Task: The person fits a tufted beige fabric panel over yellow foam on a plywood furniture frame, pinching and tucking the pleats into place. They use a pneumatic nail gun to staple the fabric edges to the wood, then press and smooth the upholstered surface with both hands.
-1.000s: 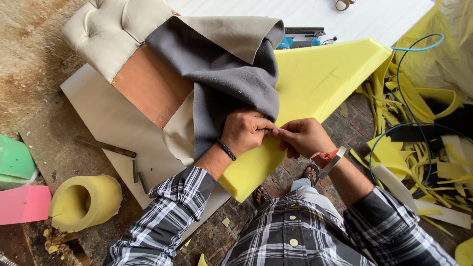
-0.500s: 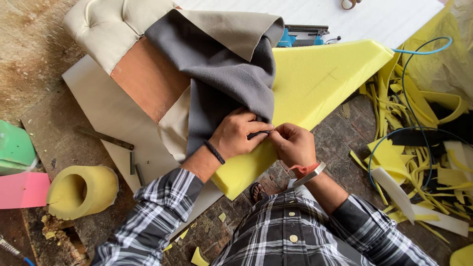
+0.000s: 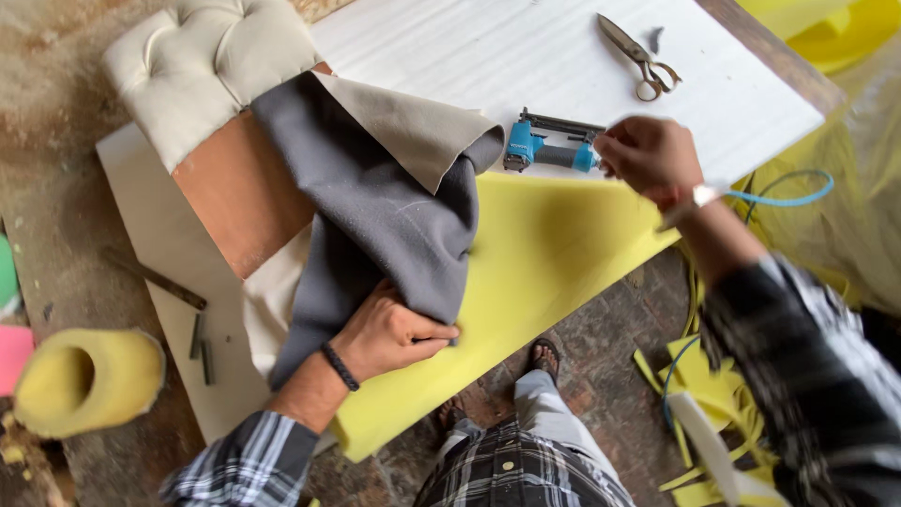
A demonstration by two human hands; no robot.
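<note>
Left hand (image 3: 389, 336) pressed down on the lower edge of the grey fabric (image 3: 375, 221), fingers curled shut and pinching the cloth against the yellow foam sheet (image 3: 526, 272) beneath. Right hand (image 3: 648, 155) up at the far side, on the rear end of the blue staple gun (image 3: 549, 150), fingers bent around the handle end; whether fully gripping or only touching, impossible to tell. Staple gun lying on the white board (image 3: 488, 56), just past the far edge of the foam, long axis running left to right, nose toward the fabric, handle end toward the right hand. A blue hose (image 3: 784, 192) trailing off past the right wrist. So: tool directly at the right fingers, well apart from the left hand, with the pinched cloth edge nearer the body and to the left of the tool. Fabric folded back on itself, beige lining (image 3: 413, 127) showing at the top, draped over a brown panel (image 3: 239, 192) with a tufted cream cushion (image 3: 202, 70) at the far left corner. Scissors (image 3: 638, 56) farther back on the board, untouched. A yellow foam roll (image 3: 89, 376) at the near left on the floor, foam scraps (image 3: 713, 413) at the right by the feet.
</note>
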